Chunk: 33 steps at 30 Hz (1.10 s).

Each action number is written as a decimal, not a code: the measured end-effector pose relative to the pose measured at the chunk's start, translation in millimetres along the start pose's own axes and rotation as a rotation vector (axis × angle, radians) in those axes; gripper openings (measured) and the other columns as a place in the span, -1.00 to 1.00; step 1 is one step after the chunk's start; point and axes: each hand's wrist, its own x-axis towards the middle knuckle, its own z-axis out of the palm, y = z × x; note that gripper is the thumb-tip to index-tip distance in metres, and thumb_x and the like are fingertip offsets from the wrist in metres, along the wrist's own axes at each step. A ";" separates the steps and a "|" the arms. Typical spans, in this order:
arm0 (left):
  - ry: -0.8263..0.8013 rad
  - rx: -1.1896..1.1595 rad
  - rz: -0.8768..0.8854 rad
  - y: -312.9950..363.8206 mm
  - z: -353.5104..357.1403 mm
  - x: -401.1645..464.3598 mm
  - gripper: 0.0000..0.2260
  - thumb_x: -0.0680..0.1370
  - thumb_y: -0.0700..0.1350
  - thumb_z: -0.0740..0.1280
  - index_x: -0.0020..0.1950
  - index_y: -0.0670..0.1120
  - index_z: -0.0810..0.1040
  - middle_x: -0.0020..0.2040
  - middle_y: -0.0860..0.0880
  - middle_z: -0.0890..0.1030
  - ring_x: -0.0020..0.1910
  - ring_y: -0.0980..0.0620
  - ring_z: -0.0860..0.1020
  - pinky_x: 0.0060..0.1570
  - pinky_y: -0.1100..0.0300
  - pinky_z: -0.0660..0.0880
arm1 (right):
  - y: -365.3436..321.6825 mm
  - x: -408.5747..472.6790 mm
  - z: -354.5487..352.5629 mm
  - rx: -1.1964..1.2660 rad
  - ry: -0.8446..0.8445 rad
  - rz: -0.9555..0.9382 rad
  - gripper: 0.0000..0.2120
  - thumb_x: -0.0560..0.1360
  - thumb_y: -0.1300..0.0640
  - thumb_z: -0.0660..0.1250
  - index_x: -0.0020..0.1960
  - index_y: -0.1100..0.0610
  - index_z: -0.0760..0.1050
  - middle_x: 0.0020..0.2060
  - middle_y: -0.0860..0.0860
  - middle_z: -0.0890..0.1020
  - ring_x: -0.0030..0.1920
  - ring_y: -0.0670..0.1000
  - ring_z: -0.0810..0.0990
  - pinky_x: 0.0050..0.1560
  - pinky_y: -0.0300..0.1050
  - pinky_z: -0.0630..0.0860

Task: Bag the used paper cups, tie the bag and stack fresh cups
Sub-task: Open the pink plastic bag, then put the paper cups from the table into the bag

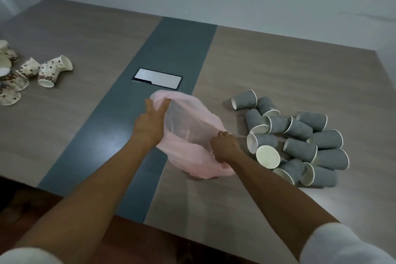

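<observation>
A thin pink plastic bag (188,126) lies on the table in front of me with its mouth pulled open. My left hand (151,121) grips the far left edge of the bag's mouth. My right hand (224,146) is closed on the near right edge. A heap of several grey ribbed paper cups (300,137) lies on its side just right of the bag. Several crumpled white cups with brown spots (32,73) lie at the far left of the table.
The wood-look table (278,66) has a dark blue-grey strip down its middle, with a silver rectangular plate (157,81) set in it beyond the bag. A pale wall stands behind the table. The table's near edge runs under my forearms.
</observation>
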 end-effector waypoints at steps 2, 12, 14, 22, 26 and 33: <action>-0.045 0.033 -0.006 8.8 1.3 1.3 -0.13 0.58 -0.28 0.27 0.66 0.19 -0.21 0.51 -0.26 0.10 0.04 -0.33 0.58 -0.01 -0.11 0.50 | 9.3 11.5 -7.8 0.366 -0.085 -0.059 -0.26 0.41 0.13 0.48 0.53 0.05 0.29 0.41 0.19 0.40 0.37 0.20 0.44 0.29 0.02 0.44; -0.093 0.125 -0.087 42.4 -3.8 5.9 0.11 0.41 -0.30 0.50 0.65 -0.02 -0.27 0.48 -0.22 0.11 -0.14 -0.23 0.56 -0.22 0.01 0.45 | 20.5 7.0 11.9 0.281 0.063 -0.121 -0.16 0.46 -0.22 0.34 0.60 -0.04 0.04 0.61 0.18 0.03 0.58 0.26 0.10 0.44 0.31 0.21; -0.086 0.102 -0.092 51.7 -4.2 7.1 0.08 0.45 -0.30 0.48 0.66 0.01 -0.27 0.51 -0.24 0.11 -0.10 -0.25 0.59 -0.19 -0.01 0.49 | 15.7 -4.0 29.9 0.159 -0.097 -0.095 -0.03 0.49 -0.20 0.35 0.61 -0.13 -0.27 0.60 0.14 -0.33 0.60 0.30 -0.21 0.40 0.50 0.14; -0.025 0.059 -0.064 69.7 -3.3 12.6 0.01 0.45 -0.24 0.46 0.65 0.07 -0.18 0.38 -0.20 0.22 -0.22 -0.23 0.55 -0.23 -0.02 0.53 | 64.7 14.0 -35.5 0.580 0.059 -0.083 -0.49 0.45 0.01 0.36 0.39 -0.02 0.47 0.36 0.03 0.55 0.35 0.11 0.52 0.33 0.06 0.46; 0.047 -0.047 -0.033 85.3 -2.9 16.4 -0.29 0.51 -0.09 0.41 0.55 0.03 0.10 0.36 -0.12 0.28 -0.26 -0.19 0.49 -0.21 -0.01 0.51 | 135.9 16.5 -53.4 0.435 0.166 0.090 -0.81 0.52 0.17 0.27 0.09 0.12 0.60 0.07 0.13 0.68 0.13 0.19 0.63 0.05 -0.09 0.50; 0.081 -0.064 0.070 93.8 1.6 18.0 -0.24 0.52 -0.15 0.41 0.60 0.05 0.07 0.49 -0.03 0.27 -0.22 -0.07 0.49 -0.28 0.12 0.42 | 196.9 13.3 -28.4 -0.132 0.130 0.012 -0.60 0.49 0.16 0.34 0.32 0.07 0.46 0.22 0.12 0.52 0.31 0.19 0.45 0.27 0.08 0.35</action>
